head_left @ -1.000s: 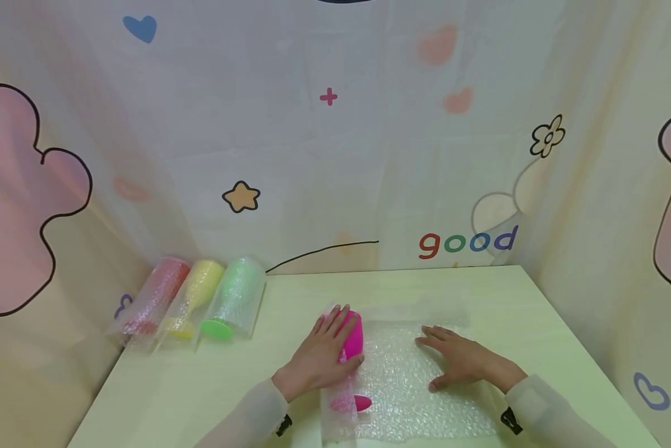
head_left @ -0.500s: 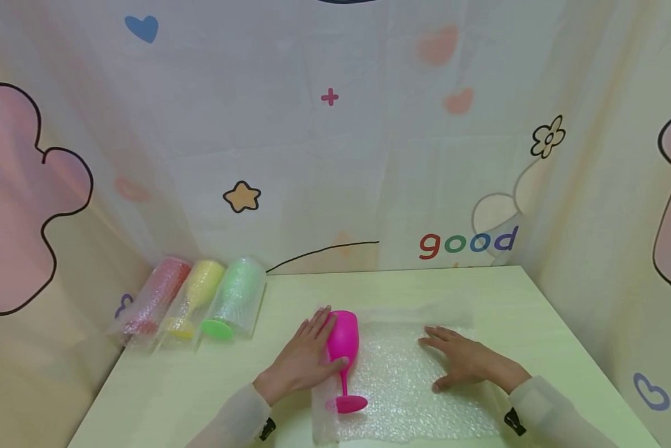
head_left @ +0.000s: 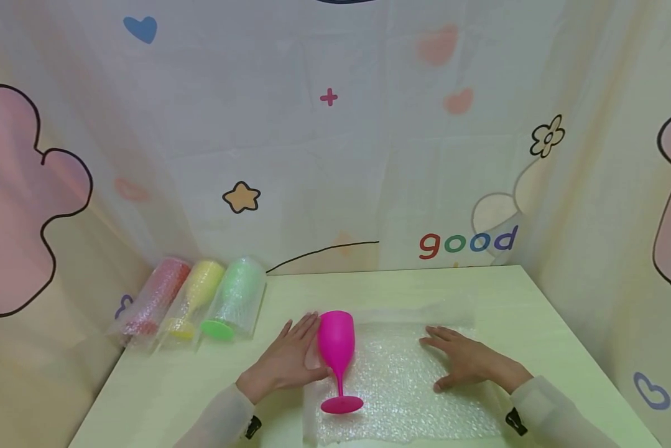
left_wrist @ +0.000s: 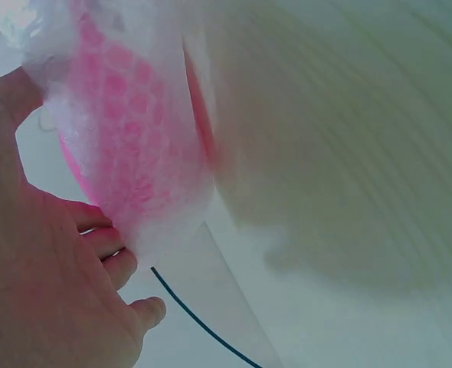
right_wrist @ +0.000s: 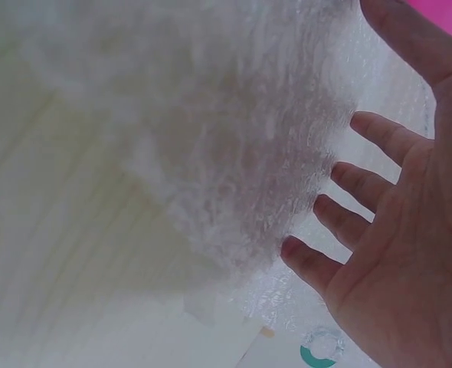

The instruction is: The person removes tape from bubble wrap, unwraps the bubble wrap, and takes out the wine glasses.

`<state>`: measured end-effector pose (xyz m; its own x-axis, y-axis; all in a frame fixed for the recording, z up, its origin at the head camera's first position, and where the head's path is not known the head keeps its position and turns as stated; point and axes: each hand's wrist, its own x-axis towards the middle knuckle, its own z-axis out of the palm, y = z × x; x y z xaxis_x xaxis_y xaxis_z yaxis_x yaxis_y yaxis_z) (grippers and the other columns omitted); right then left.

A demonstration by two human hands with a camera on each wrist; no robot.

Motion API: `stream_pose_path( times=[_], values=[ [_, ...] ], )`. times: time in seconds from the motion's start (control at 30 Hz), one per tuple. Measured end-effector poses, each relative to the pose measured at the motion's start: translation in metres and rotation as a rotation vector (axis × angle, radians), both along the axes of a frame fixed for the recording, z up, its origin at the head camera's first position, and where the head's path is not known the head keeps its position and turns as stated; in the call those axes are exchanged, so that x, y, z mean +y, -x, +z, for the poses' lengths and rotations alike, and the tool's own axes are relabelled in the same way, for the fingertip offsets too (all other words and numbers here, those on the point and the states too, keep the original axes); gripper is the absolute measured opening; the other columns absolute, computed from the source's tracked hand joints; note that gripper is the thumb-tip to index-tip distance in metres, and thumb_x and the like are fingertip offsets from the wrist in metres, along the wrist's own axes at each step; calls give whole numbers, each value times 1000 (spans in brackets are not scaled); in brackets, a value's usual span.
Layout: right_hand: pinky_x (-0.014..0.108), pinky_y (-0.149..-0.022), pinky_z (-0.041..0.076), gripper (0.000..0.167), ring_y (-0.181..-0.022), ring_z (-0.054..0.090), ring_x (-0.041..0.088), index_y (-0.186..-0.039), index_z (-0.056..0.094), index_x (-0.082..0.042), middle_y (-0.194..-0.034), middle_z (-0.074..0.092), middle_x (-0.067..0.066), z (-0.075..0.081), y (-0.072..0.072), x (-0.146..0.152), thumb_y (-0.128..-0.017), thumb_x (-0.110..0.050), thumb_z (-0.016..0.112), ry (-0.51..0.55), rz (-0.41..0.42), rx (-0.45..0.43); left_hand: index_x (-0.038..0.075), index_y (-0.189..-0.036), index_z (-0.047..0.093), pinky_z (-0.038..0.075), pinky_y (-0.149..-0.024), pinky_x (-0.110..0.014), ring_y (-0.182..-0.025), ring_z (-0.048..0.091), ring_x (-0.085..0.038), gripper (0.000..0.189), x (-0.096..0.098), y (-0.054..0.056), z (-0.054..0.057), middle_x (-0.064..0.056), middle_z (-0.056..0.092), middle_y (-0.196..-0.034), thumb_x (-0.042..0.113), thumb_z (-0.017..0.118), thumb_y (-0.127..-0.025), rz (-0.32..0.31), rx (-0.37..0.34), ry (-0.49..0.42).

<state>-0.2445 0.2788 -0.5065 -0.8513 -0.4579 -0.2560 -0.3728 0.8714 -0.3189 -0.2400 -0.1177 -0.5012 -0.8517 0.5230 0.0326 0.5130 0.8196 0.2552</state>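
Pink goblet (head_left: pixel 337 343) lying near-to-far on bubble wrap (head_left: pixel 399 386), bowl farthest; left hand (head_left: pixel 283 364), right hand (head_left: pixel 462 358) both stretched out, gripping nothing.

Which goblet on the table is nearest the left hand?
The magenta goblet, lying on spread bubble wrap right beside the left hand. The wrapped red bundle, yellow goblet and green bundle lie in a row farther off.

At lower centre we see a solid hot-pink goblet (head_left: pixel 336 339) and clear, bubble-patterned wrap (head_left: pixel 393 386); at lower left, a red bundle (head_left: pixel 158 295), a yellow bundle (head_left: pixel 198 295), a green bundle (head_left: pixel 239 295); above, a pale, heart-printed backdrop (head_left: pixel 290 124).
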Motion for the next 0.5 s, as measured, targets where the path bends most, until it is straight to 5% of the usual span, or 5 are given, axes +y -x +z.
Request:
stream_pose_path(
  times=[0.5],
  values=[
    [67,-110,31,96,-147,24,43,-147,43,-15,-162,26,15,1,1,1,-68,-55,82,10,16,-6,2,-155,24,20,-121,-57,-153,19,-31,106,-20,3,-11,-13,20,-164,62,68,-79,5,-23,65]
  ],
)
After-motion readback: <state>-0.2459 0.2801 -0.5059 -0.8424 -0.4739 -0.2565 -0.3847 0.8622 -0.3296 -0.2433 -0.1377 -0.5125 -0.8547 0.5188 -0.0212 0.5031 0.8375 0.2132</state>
